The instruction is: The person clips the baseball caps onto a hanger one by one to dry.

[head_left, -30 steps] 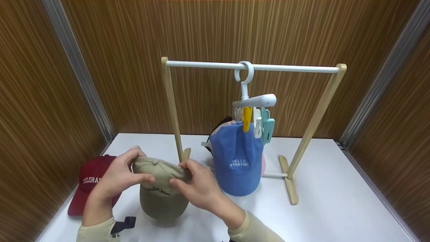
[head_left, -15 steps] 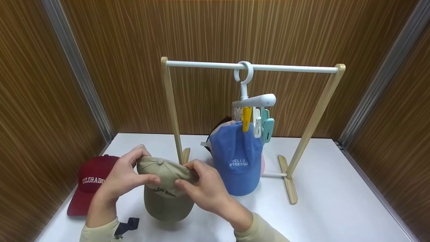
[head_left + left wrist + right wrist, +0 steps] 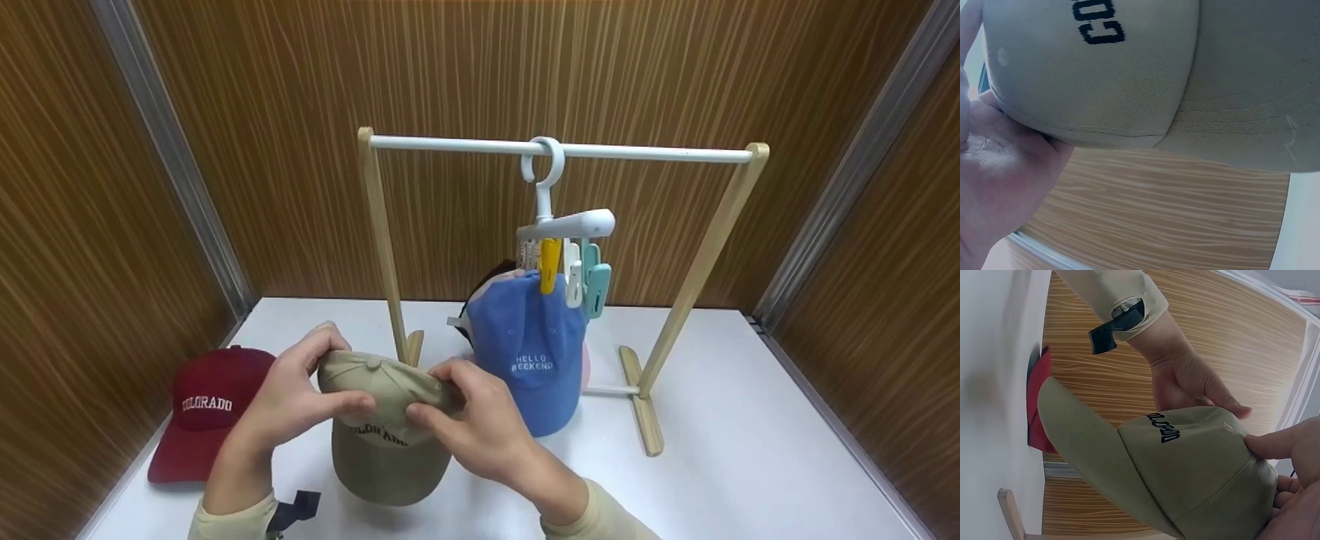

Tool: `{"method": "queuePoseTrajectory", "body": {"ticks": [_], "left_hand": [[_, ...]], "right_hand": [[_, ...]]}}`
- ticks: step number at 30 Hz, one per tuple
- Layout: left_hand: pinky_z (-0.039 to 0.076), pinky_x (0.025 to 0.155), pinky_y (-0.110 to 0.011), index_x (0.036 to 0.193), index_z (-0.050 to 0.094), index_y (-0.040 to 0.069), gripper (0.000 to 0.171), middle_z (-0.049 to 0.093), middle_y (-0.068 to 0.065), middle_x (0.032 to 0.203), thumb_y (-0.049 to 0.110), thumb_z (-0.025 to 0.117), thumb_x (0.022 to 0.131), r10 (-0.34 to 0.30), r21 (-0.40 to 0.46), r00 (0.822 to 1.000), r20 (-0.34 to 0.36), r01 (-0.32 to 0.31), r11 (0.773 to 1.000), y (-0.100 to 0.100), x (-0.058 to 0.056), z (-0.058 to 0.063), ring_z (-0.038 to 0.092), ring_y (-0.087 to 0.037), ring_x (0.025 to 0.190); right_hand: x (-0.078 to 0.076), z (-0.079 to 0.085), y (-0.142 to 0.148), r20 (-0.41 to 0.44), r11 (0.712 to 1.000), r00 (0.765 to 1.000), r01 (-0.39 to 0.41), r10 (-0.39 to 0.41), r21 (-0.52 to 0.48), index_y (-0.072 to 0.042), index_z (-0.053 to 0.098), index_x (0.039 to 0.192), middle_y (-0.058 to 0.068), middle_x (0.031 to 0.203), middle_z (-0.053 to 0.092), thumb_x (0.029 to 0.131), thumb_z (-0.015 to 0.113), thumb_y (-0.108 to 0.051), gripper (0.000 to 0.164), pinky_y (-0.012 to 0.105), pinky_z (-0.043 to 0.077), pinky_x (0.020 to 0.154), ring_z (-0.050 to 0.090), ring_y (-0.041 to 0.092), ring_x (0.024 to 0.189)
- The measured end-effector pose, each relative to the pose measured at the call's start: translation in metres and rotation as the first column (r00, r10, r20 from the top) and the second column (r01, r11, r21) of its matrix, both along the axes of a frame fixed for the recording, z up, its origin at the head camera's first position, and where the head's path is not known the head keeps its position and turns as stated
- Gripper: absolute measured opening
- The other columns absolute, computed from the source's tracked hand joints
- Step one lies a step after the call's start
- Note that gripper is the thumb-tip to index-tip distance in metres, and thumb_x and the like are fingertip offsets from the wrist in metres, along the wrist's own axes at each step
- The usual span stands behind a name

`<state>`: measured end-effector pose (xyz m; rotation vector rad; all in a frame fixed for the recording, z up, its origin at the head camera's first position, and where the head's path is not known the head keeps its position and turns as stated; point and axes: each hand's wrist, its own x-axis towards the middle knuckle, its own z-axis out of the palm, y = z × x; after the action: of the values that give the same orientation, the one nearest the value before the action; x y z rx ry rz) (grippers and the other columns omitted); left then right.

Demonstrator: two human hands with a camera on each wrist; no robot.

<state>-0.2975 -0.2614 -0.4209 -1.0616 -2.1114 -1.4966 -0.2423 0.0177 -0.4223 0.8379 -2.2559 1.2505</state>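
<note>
A khaki baseball cap (image 3: 394, 457) with dark COLORADO lettering hangs brim down between my two hands, above the white table. My left hand (image 3: 300, 394) grips the crown's left side, thumb across the front and fingers behind. On the crown's right side, my right hand (image 3: 484, 420) pinches the fabric between thumb and fingers. The right wrist view shows the cap's brim (image 3: 1084, 439) held off the table. In the left wrist view, the cap front (image 3: 1095, 84) fills the upper part, beside my left palm (image 3: 1005, 169).
A maroon cap (image 3: 206, 420) lies on the table at left. Behind stands a wooden rack (image 3: 701, 270) with a white bar, bearing a white clip hanger (image 3: 570, 225). From its clips hangs a blue HELLO WEEKEND cap (image 3: 529, 330), with other caps partly hidden behind it.
Both hands have moved right and slightly toward me with the khaki cap between them. More of the maroon cap shows now. The rack and hanging caps look the same.
</note>
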Motion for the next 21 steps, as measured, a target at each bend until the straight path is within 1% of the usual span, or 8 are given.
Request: {"method": "queuePoseTrajectory", "body": {"ticks": [6,9,12,17,21], "left_hand": [[0.048,0.078,-0.03,0.101,0.064,0.012,0.051,0.058,-0.003,0.094,0.004,0.104,0.071,-0.017,0.013,0.999,-0.039,0.018,1.0,0.01,0.003,0.001,0.058,-0.019,0.087],[0.048,0.077,-0.031,0.101,0.064,0.013,0.051,0.057,-0.003,0.094,0.005,0.105,0.071,-0.024,0.019,0.999,-0.048,0.024,1.0,0.015,0.005,0.002,0.057,-0.02,0.087],[0.048,0.077,-0.031,0.101,0.064,0.014,0.051,0.057,-0.004,0.093,0.006,0.105,0.071,-0.031,0.024,0.999,-0.045,0.033,0.999,0.02,0.006,0.004,0.057,-0.021,0.087],[0.047,0.076,-0.032,0.1,0.064,0.016,0.05,0.057,-0.002,0.093,0.011,0.105,0.072,-0.023,0.009,0.999,-0.03,0.023,1.0,0.027,0.01,0.006,0.057,-0.021,0.087],[0.047,0.076,-0.032,0.1,0.063,0.016,0.049,0.057,0.0,0.093,0.014,0.105,0.075,-0.019,-0.007,1.0,-0.013,0.019,1.0,0.032,0.012,0.007,0.057,-0.021,0.087]], "right_hand": [[0.005,0.003,0.009,-0.021,1.0,1.0,-0.01,0.009,-0.021,-0.01,0.072,0.112,-0.005,0.103,0.072,0.095,0.091,-0.017,0.027,0.031,0.056,0.078,0.065,0.011,0.09],[0.006,0.005,0.014,-0.007,0.999,1.0,-0.023,0.023,-0.043,-0.011,0.072,0.113,-0.007,0.104,0.072,0.095,0.092,-0.019,0.027,0.03,0.056,0.079,0.066,0.012,0.091],[0.008,0.007,0.018,0.006,0.998,0.999,-0.035,0.036,-0.059,-0.012,0.073,0.113,-0.008,0.105,0.072,0.096,0.091,-0.02,0.027,0.03,0.056,0.079,0.066,0.013,0.091],[0.011,0.01,0.026,0.011,0.996,0.999,-0.046,0.047,-0.08,-0.011,0.073,0.11,-0.007,0.103,0.072,0.095,0.092,-0.021,0.026,0.029,0.054,0.076,0.065,0.014,0.09],[0.013,0.012,0.033,0.041,0.992,0.996,-0.072,0.076,-0.102,-0.011,0.073,0.11,-0.006,0.102,0.071,0.096,0.091,-0.022,0.025,0.028,0.052,0.075,0.064,0.015,0.089]]}}
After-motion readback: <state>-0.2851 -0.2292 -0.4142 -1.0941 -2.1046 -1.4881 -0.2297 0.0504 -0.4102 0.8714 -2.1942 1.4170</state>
